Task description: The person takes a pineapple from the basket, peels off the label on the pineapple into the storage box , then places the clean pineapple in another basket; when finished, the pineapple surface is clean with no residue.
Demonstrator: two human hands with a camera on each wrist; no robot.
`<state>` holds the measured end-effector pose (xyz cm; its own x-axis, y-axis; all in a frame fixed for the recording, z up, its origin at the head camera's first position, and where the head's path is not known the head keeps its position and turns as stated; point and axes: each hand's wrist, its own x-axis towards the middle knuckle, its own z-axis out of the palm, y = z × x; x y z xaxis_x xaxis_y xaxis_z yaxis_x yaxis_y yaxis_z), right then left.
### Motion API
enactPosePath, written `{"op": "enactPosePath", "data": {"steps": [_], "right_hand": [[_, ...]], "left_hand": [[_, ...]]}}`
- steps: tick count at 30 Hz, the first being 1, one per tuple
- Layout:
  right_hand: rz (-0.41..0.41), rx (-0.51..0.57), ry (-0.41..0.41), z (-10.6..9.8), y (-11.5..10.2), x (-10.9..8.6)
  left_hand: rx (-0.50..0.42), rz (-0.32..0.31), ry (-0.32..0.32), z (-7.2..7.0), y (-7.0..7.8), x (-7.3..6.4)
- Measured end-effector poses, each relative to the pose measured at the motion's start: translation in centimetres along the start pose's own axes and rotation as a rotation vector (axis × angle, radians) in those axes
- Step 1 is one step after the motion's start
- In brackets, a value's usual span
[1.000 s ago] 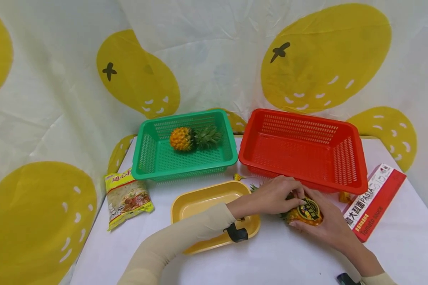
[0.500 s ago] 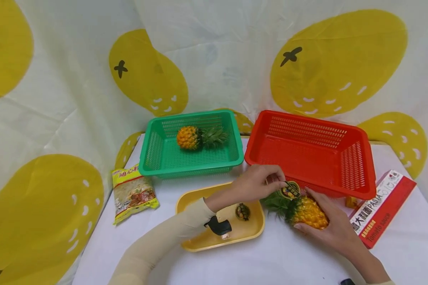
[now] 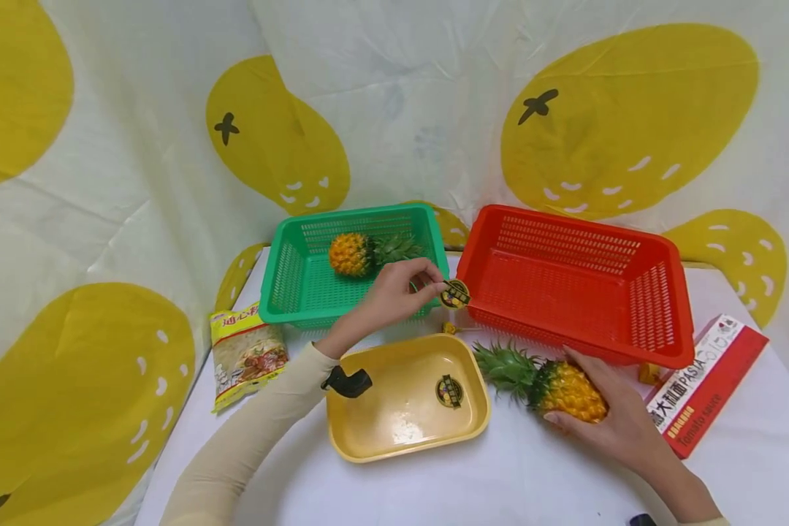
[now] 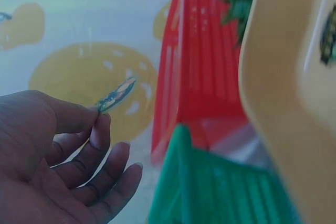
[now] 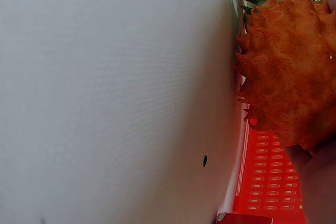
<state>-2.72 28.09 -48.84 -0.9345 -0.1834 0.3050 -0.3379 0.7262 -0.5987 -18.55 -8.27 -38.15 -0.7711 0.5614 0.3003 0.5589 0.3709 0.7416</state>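
In the head view my left hand pinches a round black-and-gold sticker by its edge, above the gap between the two baskets. Seen edge-on in the left wrist view, the sticker sits between thumb and index finger. My right hand grips the body of a small pineapple lying on the table, its leafy crown pointing left. The right wrist view shows the pineapple's bumpy skin close up. A similar round sticker lies in the yellow tray in front of me.
Behind the tray stands a green basket with another pineapple inside. A red basket stands to its right. A pasta bag lies left, a red-and-white pasta box right. A small yellow-wrapped lollipop lies between the baskets.
My left hand has pulled the sticker off the pineapple and carried it left and away from me. The right hand still holds the pineapple in place.
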Motion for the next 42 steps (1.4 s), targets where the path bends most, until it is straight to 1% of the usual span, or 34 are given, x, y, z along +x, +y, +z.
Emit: {"op": "enactPosePath", "data": {"steps": [4, 9, 13, 18, 20, 23, 27, 34, 36, 40, 42], "right_hand": [[-0.008, -0.001, -0.001, 0.0, -0.1, 0.2], [-0.021, 0.006, 0.008, 0.0, -0.1, 0.4], [-0.023, 0.014, 0.014, 0.0, 0.1, 0.4], [-0.024, 0.011, 0.019, -0.1, 0.1, 0.4], [-0.021, 0.012, 0.019, -0.2, 0.1, 0.3], [-0.02, 0.014, 0.019, -0.2, 0.2, 0.3], [-0.021, 0.011, 0.018, -0.2, 0.2, 0.2], [-0.01, 0.016, 0.014, -0.1, 0.2, 0.1], [-0.004, 0.018, 0.014, -0.1, 0.2, 0.1], [-0.003, 0.017, 0.011, 0.0, 0.2, 0.1], [-0.005, 0.015, 0.006, 0.0, 0.1, 0.1]], "left_hand": [[0.024, -0.04, 0.027, -1.9, -1.0, -0.4], [0.029, -0.081, 0.038, -3.6, -1.7, -1.2], [0.029, -0.094, 0.033, -4.5, -1.8, -2.1], [0.029, -0.079, 0.005, -4.9, -1.5, -3.3], [0.024, -0.07, -0.016, -4.9, -1.4, -3.9], [0.029, -0.076, -0.051, -4.6, -1.5, -4.9], [0.045, -0.088, -0.091, -3.9, -1.9, -6.2], [0.022, -0.084, -0.17, -2.5, -2.6, -7.9], [0.025, -0.093, -0.191, -2.0, -2.8, -8.4], [0.034, -0.138, -0.225, -1.1, -2.9, -9.1], [0.046, -0.151, -0.243, -0.5, -3.0, -9.5]]}}
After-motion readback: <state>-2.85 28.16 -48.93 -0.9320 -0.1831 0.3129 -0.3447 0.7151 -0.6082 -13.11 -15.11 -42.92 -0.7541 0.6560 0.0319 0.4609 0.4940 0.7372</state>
